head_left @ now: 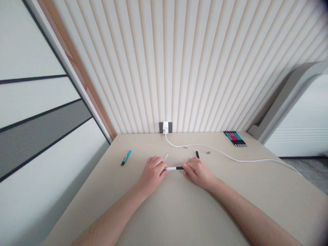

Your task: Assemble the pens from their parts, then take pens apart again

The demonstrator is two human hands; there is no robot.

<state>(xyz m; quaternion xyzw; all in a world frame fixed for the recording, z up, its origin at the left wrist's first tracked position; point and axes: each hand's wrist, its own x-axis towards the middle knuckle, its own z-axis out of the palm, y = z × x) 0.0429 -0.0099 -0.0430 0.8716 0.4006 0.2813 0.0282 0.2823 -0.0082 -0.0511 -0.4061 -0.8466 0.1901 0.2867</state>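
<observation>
A white pen barrel with a black end (174, 168) lies level across the gap between my hands. My left hand (152, 174) grips its white end in the fingers, and my right hand (198, 173) pinches its black end. Just beyond the right fingers stands a small black pen part (197, 154). A thin white piece (166, 156) sticks up behind my left fingers. Two tiny metal parts (185, 147) (208, 152) lie farther back, and I cannot tell what they are.
The beige tabletop (164, 212) meets a ribbed cream wall at the back. A white charger (165, 127) sits in a wall socket, its white cable (230, 157) trailing right across the table. A teal pen (125, 158) lies left; a row of several coloured pens (235, 138) lies back right.
</observation>
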